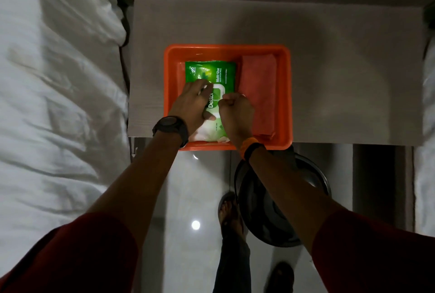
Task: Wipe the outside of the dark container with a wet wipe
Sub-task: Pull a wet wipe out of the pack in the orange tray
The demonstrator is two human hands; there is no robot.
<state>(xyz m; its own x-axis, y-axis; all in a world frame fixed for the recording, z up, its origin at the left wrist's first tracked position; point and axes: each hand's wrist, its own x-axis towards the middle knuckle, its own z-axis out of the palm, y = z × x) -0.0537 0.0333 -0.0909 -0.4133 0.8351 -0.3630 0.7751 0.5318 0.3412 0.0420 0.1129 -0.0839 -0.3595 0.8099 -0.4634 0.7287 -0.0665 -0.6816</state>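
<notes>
Fingers (231, 99) of the right hand (236, 114) curl shut, pinching at the flap of the green wipes pack (210, 74), while the left hand (191, 106) lies flat and spread on it. That pack lies in an orange tray (286, 95) on the tabletop (341, 69), beside a pink cloth (259, 90). Below, on the floor, sits the dark container (270, 217).

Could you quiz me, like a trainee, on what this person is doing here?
1. True or false: the wet wipe pack lies inside the orange tray.
2. Which hand presses flat on the pack: left hand or right hand?
3. What lies beside the pack in the tray?

Key: 1. True. 2. The left; the right is curled at the pack's flap. 3. A folded pink cloth.
</notes>
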